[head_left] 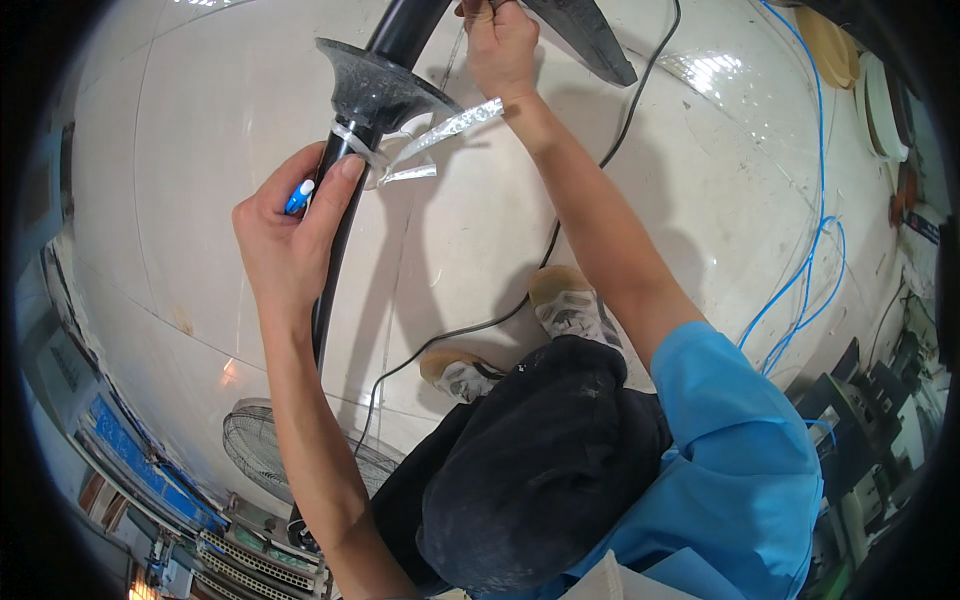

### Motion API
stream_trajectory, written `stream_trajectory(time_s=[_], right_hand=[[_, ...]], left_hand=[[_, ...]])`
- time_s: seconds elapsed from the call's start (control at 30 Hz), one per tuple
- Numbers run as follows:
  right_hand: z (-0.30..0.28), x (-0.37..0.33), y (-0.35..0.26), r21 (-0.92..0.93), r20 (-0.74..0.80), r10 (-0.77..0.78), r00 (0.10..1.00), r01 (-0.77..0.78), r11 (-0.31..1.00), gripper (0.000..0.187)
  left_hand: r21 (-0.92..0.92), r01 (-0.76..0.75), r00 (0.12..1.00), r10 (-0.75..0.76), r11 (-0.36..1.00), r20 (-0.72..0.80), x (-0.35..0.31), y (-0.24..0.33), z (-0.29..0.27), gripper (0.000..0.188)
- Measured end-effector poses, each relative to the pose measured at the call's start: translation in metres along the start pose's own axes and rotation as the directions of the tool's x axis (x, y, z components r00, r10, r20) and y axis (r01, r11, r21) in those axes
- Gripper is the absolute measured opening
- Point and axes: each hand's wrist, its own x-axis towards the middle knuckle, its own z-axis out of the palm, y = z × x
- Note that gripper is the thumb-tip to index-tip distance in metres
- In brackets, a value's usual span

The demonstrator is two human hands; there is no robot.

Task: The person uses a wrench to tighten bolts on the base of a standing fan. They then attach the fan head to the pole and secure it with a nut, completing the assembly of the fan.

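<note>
A black pole (pixel 408 32) slants down from the top edge, with a black flared collar (pixel 375 88) around it. Just below the collar, my left hand (pixel 285 225) is closed around the pole, its thumb pressed on the near side. A blue pen-like stick with a white tip (pixel 299 197) pokes out between its thumb and fingers. Shiny silvery strips (pixel 445 132) are looped about the pole above my thumb, loose ends hanging rightward. My right hand (pixel 503 50) is at the top edge with fingers curled, beside a black blade-shaped leg (pixel 585 42); what it holds is cut off.
A round wire fan grille (pixel 258 448) lies behind my left forearm. Across the pale tiled floor (pixel 200 130) runs a black cable (pixel 625 135), passing near my shoes (pixel 572 305). Blue tubing (pixel 808 265) and stacked black parts (pixel 850 420) lie at right. Racks (pixel 240 565) stand lower left.
</note>
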Motion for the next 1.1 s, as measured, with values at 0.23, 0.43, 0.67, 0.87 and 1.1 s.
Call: stream_trajectory(time_s=[0.23, 0.43, 0.67, 0.87, 1.1], right_hand=[[0.022, -0.006, 0.014, 0.121, -0.007, 0.173, 0.985, -0.171, 0.978, 0.052], [0.016, -0.005, 0.013, 0.092, -0.046, 0.101, 0.994, -0.096, 0.991, 0.054], [0.002, 0.005, 0.008, 0.047, 0.045, 0.000, 0.999, -0.002, 0.999, 0.044], [0.005, -0.008, 0.004, 0.236, 0.018, 0.133, 0.991, -0.133, 0.963, 0.031], [0.011, -0.007, 0.005, 0.013, -0.050, 0.033, 0.998, -0.032, 0.999, 0.034]], left_hand=[[-0.024, 0.017, 1.000, -0.017, 1.000, 0.020, -0.001, 0.003, -0.001, 0.037], [-0.036, 0.035, 0.999, -0.034, 0.999, 0.014, -0.001, 0.002, -0.001, 0.037], [-0.060, 0.027, 1.000, -0.027, 0.998, 0.001, 0.000, 0.000, 0.000, 0.038], [-0.072, 0.038, 0.999, -0.038, 0.997, 0.004, 0.000, -0.001, 0.000, 0.040], [-0.040, 0.031, 0.999, -0.032, 0.999, -0.003, -0.001, 0.001, -0.001, 0.040]])
